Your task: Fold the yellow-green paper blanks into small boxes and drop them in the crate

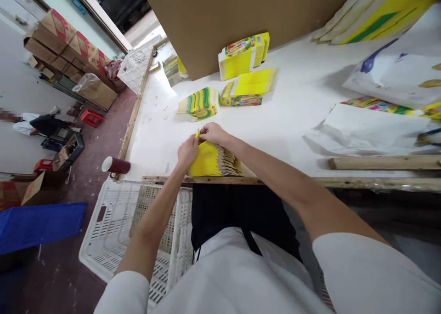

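A fanned stack of flat yellow cartons (206, 160) lies at the table's front edge, right before me. My left hand (188, 149) is closed at the stack's far left corner, its thumb and fingers pinching the end of a yellow carton (197, 133). Fingertips of my right hand (212, 133) pinch the same carton end from the other side, and that forearm reaches across above the stack. Just beyond my hands rests a loose bundle of yellow and green printed cartons (200, 103). Behind it are two blocks of yellow cartons, one lying (250, 86) and one standing (244, 56).
A dark red cylinder (117, 165) lies at the table's left corner. White plastic crates (103, 226) stand below on the left. White plastic sheeting (372, 128) and a wooden strip (382, 162) lie to the right. A large cardboard sheet (220, 19) rises behind. Someone sits far left.
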Motion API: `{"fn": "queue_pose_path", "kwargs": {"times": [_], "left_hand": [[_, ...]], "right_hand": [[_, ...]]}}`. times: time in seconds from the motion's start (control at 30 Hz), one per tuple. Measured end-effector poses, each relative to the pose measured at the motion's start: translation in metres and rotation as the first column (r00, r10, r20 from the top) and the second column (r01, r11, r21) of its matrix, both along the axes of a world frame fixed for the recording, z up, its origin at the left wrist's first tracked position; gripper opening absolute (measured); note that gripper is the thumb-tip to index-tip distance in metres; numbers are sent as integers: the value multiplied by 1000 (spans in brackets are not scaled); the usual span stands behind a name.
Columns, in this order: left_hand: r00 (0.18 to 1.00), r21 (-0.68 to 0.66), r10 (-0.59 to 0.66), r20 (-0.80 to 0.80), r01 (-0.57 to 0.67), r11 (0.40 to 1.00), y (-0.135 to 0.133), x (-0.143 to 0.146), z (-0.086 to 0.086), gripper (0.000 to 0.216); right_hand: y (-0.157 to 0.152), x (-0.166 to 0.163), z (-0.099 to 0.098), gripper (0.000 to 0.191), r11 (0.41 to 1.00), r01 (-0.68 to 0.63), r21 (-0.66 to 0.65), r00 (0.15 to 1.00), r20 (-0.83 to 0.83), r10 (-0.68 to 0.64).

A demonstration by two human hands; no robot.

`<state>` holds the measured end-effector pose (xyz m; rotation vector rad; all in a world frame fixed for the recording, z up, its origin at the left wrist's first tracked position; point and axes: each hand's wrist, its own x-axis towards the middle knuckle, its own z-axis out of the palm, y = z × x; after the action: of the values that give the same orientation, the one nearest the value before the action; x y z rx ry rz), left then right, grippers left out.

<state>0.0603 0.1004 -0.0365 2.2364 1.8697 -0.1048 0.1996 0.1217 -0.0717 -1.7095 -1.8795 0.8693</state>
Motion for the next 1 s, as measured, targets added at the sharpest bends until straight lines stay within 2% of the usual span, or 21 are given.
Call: {"fn": "queue_pose_path", "kwargs": {"times": [0.13,0.23,0.33,0.43,0.53,0.63,0.67,0.7,0.8,0.83,0.87,0.93,1.0], "left_hand": [[1000,11,15,23,-15,1000,-3,0,0,37],[998,32,37,49,-39,999,-6,2,-2,36],[993,60,45,109,-52,997,-7,2,-3,34],[978,55,13,209,-25,998,-7,-5,-2,34],[945,22,-18,326,12,1000,-7,-23,-3,35],[904,14,24,426,-33,999,-14,-44,-13,43],[869,-1,69,490,-78,997,-18,-49,-18,49],[799,-43,131,586,-131,990,-22,-52,-24,54],[443,-229,308,842,-225,947,-34,-48,-40,62],[334,-272,337,880,-227,935,-37,-44,-44,61],[259,-294,347,901,-224,929,-39,-39,-47,60],[136,-328,361,922,-217,919,-39,-33,-49,61],[36,-376,388,921,-173,910,-38,-33,-49,68]], "right_hand": [[-3,-1,6,39,998,67,-20,997,26,-67],[2,6,14,35,998,60,3,997,55,-60],[7,23,18,26,998,-63,25,997,45,61],[0,48,14,22,977,-211,-13,978,-5,211],[-21,74,5,26,946,-316,-68,947,-83,311],[-48,90,-6,38,931,-352,-97,914,-250,320],[-57,90,-9,44,937,-334,-99,901,-326,286],[-66,87,-13,50,948,-301,-106,884,-404,236],[-88,63,-25,70,979,-141,-150,819,-574,30],[-94,53,-28,78,984,-83,-158,794,-607,-31],[-98,43,-30,85,987,-34,-155,784,-617,-70],[-104,30,-33,95,989,31,-147,765,-633,-118],[-106,29,-32,96,989,39,-144,741,-660,-125]]}}
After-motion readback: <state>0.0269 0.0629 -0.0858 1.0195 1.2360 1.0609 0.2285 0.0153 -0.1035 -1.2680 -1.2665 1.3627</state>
